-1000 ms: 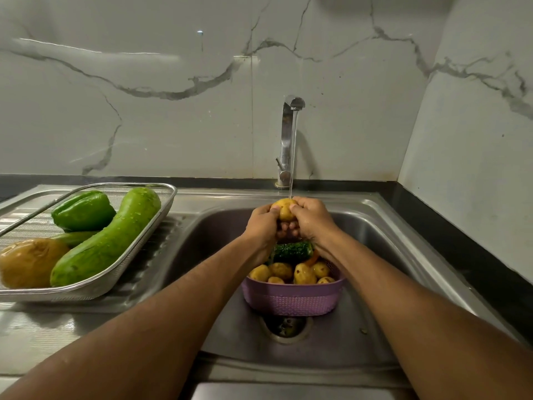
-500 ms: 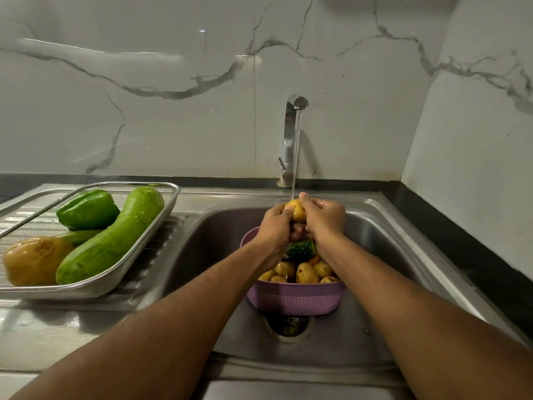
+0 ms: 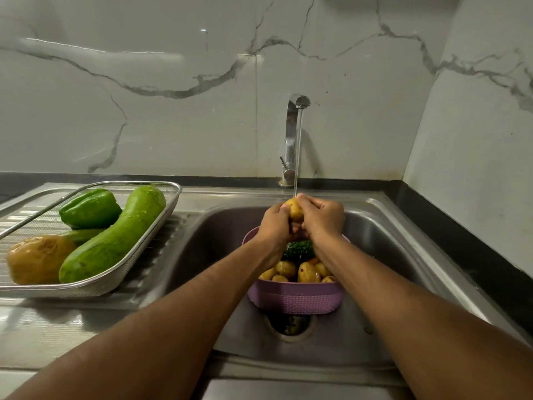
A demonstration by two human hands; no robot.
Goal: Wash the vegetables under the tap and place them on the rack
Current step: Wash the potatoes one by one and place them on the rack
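Gripping one small potato between curled fingers, the left hand and right hand hold it under the tap stream, above the purple basket, so runoff falls clear of the rack.

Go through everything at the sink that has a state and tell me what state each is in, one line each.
tap: on, water running
held potato: under the stream, gripped by both hands
left hand: curled around the potato
right hand: curled around the potato
purple basket: in the sink, holding unwashed potatoes and a dark green vegetable
rack: on the drainboard, holding wet vegetables
long green gourd: wet, in the rack
green pepper: wet, in the rack
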